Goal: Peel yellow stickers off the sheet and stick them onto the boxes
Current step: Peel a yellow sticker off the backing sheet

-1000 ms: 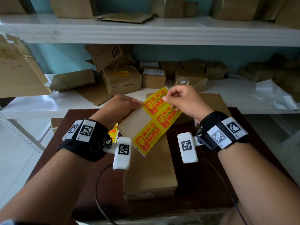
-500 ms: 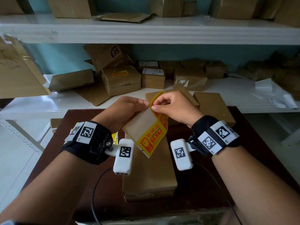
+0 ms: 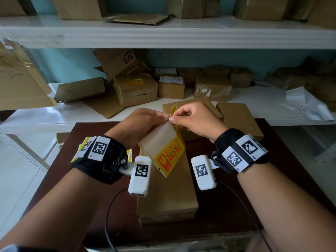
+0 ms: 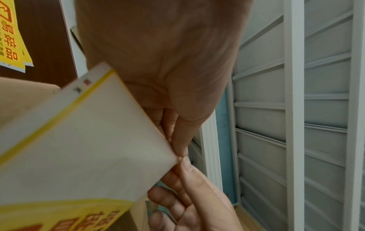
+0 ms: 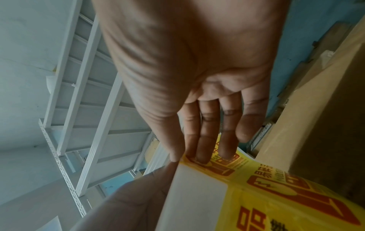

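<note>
A sticker sheet [image 3: 164, 144] hangs between both hands above the long cardboard box [image 3: 167, 195] on the dark table. Its left part is bare backing; yellow stickers with red print [image 3: 169, 157] fill the right and lower part. My left hand [image 3: 163, 118] pinches the sheet's top corner, with thumb and finger meeting at the corner [image 4: 178, 150]. My right hand [image 3: 172, 121] pinches the top edge of a yellow sticker [image 5: 227, 162], which curls up off the sheet behind its fingers. The two hands touch at their fingertips.
Two more flat cardboard boxes [image 3: 238, 119] lie at the table's far edge. A second yellow sticker sheet [image 4: 13, 39] lies on the table under my left wrist. White shelves [image 3: 163, 31] behind hold several cardboard boxes, one bearing a yellow sticker [image 3: 135, 81].
My right hand has moved left to meet the left hand, bending the top yellow sticker over. The sheet has dropped lower and now shows fewer stickers face-on.
</note>
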